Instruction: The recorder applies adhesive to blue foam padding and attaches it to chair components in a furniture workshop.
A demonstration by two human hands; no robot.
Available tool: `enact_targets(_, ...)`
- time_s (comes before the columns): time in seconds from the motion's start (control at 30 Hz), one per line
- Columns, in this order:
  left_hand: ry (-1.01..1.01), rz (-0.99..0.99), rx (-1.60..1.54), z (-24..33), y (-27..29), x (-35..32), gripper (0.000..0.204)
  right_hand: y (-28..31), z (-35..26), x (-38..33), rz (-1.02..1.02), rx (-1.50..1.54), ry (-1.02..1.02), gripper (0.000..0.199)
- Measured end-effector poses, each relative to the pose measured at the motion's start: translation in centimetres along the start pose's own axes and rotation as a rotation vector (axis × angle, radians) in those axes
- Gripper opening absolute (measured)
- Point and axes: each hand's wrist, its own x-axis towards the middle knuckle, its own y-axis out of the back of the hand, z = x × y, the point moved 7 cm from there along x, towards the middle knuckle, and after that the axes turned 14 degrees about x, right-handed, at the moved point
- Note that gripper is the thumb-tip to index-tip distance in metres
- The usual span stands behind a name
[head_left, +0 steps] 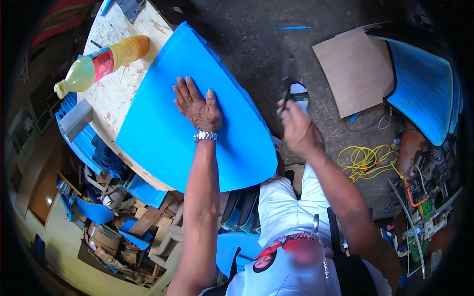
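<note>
A bright blue upholstered panel (163, 133), broad and curved, lies on the pale wooden tabletop (111, 113). My left hand (197, 106) rests flat on its upper face with the fingers stretched out, a metal watch (205, 135) on the wrist. Off the panel's right edge, my right hand (301, 128) is closed round a knife (284, 103); its dark handle shows at the fingers and its thin blade, faint against the floor, points away from me. Beyond my left hand, a plastic bottle (126, 51) of yellowish liquid lies on its side on the tabletop.
A brown board (353, 69) and another blue panel (424, 89) stand at the right. Yellow cable (363, 160) lies coiled on the floor near tools and scrap. A blue strip (292, 27) is on the floor ahead. Wood offcuts (148, 219) are heaped at lower left.
</note>
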Motion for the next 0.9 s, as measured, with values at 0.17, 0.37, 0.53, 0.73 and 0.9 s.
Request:
enact_targets(0.17, 0.167, -0.127, -0.894, -4.2, 1.0, -1.5, 0.07, -8.6, -4.3, -3.5, -0.223, -0.103, 0.498, 0.017)
enact_targets(0.37, 0.603, -0.163, -1.438, -6.1, 2.2, -11.2, 0.039, -18.1, -3.8, -6.1, -0.507, -0.21, 0.605, 0.022)
enact_targets(0.53, 0.691, 0.092, 0.246, -18.9, 5.0, -14.6, 0.053, -21.6, -6.8, 1.7, -0.377, 0.319, -0.02, 0.053)
enact_targets(0.73, 0.632, -0.003, 0.115, -18.1, -0.6, -16.1, 0.065, -27.7, -12.8, 15.2, -0.295, 0.866, -0.55, 0.115)
enact_targets(0.9, 0.603, 0.025, 0.131, -18.6, -1.0, -16.6, 0.063, -31.3, -15.9, 19.0, -0.262, 0.936, -0.536, 0.107)
